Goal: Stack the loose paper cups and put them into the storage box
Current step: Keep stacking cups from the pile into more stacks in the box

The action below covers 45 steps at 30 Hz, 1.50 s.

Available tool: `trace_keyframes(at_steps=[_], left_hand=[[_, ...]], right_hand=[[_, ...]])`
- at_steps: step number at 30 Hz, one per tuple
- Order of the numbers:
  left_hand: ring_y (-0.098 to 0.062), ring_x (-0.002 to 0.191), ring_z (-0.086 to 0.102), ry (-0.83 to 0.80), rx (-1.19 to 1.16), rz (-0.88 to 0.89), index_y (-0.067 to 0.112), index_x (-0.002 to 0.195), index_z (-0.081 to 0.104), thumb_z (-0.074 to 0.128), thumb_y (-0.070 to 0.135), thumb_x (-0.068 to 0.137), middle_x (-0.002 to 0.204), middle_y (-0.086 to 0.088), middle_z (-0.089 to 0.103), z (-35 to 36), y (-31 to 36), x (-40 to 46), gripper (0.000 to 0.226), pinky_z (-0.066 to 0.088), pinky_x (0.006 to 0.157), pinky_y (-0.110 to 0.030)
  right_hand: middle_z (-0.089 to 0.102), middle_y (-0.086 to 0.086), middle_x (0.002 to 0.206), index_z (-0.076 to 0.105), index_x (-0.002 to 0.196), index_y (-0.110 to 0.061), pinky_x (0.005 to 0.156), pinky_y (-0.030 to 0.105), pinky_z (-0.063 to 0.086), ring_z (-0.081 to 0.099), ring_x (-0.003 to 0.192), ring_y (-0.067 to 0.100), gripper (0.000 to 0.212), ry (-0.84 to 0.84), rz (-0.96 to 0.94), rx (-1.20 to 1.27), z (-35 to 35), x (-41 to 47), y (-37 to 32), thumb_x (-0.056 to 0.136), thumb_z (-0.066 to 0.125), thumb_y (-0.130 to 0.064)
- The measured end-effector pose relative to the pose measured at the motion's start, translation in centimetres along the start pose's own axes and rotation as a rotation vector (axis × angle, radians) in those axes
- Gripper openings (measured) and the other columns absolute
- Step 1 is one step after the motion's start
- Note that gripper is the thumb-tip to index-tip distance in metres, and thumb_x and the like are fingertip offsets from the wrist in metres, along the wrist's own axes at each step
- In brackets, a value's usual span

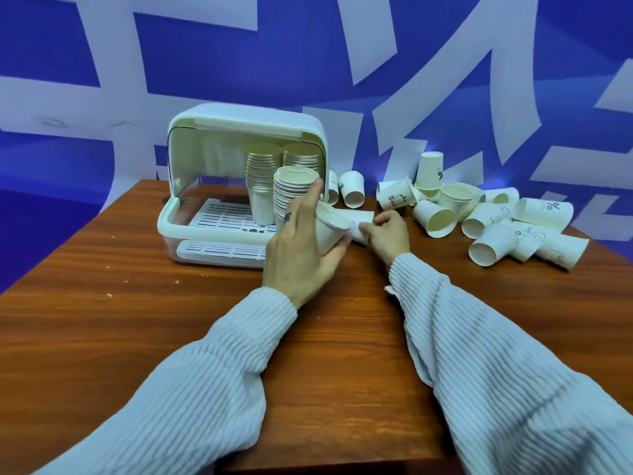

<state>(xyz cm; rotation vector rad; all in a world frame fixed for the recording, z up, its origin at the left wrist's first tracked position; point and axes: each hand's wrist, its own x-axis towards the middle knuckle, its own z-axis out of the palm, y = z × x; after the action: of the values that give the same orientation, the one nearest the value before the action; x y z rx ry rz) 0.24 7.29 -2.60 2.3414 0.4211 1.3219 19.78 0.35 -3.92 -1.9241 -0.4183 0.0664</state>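
From the head view, the left hand [301, 248] grips a paper cup [329, 231] lying on its side, with its open mouth turned up and toward the right hand. The right hand [388, 234] is curled round a second cup [359, 226], pinching it at the end nearest that mouth. The two cups touch, end to end, in one line that runs straight across between the hands. So I think the next move is a push along that line, sliding the right hand's cup into the left hand's cup.

The storage box [239, 132] stands just beyond the left hand, with its lid up. Inside it are tall stacks of cups [263, 173], and one stack [291, 190] stands right behind the left hand's fingers. The left hand is much nearer to the box, so that hand looks best placed to put the joined cups in.

The pile of loose cups [496, 217] lies on the tabletop [171, 303] past the right hand and out to its right. That hand is nearer to the pile, so it could reach the next cup easily. Many cups there lie tipped over, pointing all different ways.
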Motion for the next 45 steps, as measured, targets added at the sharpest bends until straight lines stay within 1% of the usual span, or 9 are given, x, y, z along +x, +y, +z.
trace_keyframes(at_steps=[6,13,16,22,29,35,39,42,45], left_hand=[[-0.011,0.143,0.034,0.183,-0.297,-0.255,0.024,0.158,0.022,0.079,0.044,0.085,0.159,0.000,0.035,-1.6,0.1,2.0,0.094,0.025,0.108,-0.014],[-0.014,0.149,0.025,0.412,-0.442,-0.328,0.016,0.159,0.014,0.060,0.037,0.095,0.165,-0.005,0.023,-3.8,-1.8,3.0,0.082,0.020,0.116,-0.011],[-0.016,0.150,0.023,0.415,-0.421,-0.358,0.017,0.160,0.013,0.061,0.037,0.095,0.165,-0.005,0.022,-3.8,-2.5,2.9,0.083,0.021,0.118,-0.020],[-0.013,0.144,0.030,0.441,-0.429,-0.352,0.018,0.159,0.016,0.062,0.032,0.096,0.162,-0.005,0.027,-4.4,-2.7,3.2,0.079,0.026,0.109,-0.008],[0.015,0.128,0.033,0.468,-0.426,-0.270,0.011,0.157,0.021,0.064,0.028,0.098,0.148,0.009,0.030,-5.3,-2.5,4.3,0.075,0.025,0.100,0.003],[-0.017,0.140,0.041,0.421,-0.405,-0.250,0.013,0.154,0.026,0.064,0.035,0.095,0.153,-0.005,0.040,-5.3,-2.8,5.4,0.075,0.038,0.116,-0.035],[-0.009,0.122,0.051,0.439,-0.405,-0.260,0.014,0.146,0.039,0.069,0.035,0.093,0.135,0.004,0.051,-6.1,-1.8,7.1,0.064,0.040,0.099,-0.012],[-0.013,0.116,0.057,0.404,-0.357,-0.209,0.019,0.136,0.048,0.073,0.042,0.090,0.128,0.005,0.058,-6.4,-1.5,8.9,0.057,0.046,0.098,-0.025],[-0.013,0.109,0.060,0.294,-0.319,-0.182,0.018,0.128,0.052,0.076,0.042,0.087,0.121,0.005,0.061,-5.9,-1.5,10.1,0.053,0.049,0.094,-0.027]], right_hand=[[0.063,-0.007,0.086,0.052,0.103,-0.015,0.073,0.016,0.048,0.062,0.079,0.007,0.023,0.304,-0.369,0.443,-2.0,-3.2,-5.6,0.090,0.069,-0.006],[0.068,-0.015,0.101,0.065,0.109,-0.016,0.092,0.037,0.057,0.069,0.101,0.011,0.021,0.037,-0.980,0.118,-1.6,-5.1,-11.7,0.093,0.061,-0.003],[0.073,-0.011,0.104,0.067,0.112,-0.021,0.088,0.049,0.057,0.070,0.101,0.016,0.023,-0.090,-0.970,-0.118,-0.2,-4.8,-12.2,0.093,0.058,-0.011],[0.075,-0.002,0.102,0.069,0.111,-0.017,0.089,0.051,0.053,0.070,0.097,0.027,0.028,-0.188,-0.970,-0.244,1.0,-4.1,-13.1,0.090,0.052,-0.009],[0.072,0.004,0.116,0.069,0.122,-0.014,0.099,0.055,0.047,0.064,0.110,0.027,0.044,-0.197,-1.012,-0.316,0.7,-3.7,-14.0,0.087,0.042,-0.009],[0.056,0.000,0.150,0.050,0.147,-0.024,0.108,0.049,0.036,0.051,0.129,0.029,0.049,-0.439,-1.003,-0.844,1.9,-4.8,-13.0,0.103,0.039,-0.044],[0.041,0.007,0.158,0.041,0.154,-0.024,0.121,0.053,0.025,0.031,0.147,0.033,0.057,-0.371,-0.964,-0.776,3.0,-5.2,-10.6,0.100,0.056,-0.034],[0.020,0.008,0.166,0.048,0.148,-0.026,0.124,0.052,0.024,0.023,0.153,0.034,0.054,-0.368,-0.861,-0.524,3.6,-5.8,-9.5,0.096,0.065,-0.024],[0.028,0.006,0.162,0.048,0.144,-0.018,0.121,0.049,0.033,0.035,0.148,0.027,0.055,-0.359,-0.762,-0.297,4.1,-6.5,-9.1,0.094,0.070,-0.018]])
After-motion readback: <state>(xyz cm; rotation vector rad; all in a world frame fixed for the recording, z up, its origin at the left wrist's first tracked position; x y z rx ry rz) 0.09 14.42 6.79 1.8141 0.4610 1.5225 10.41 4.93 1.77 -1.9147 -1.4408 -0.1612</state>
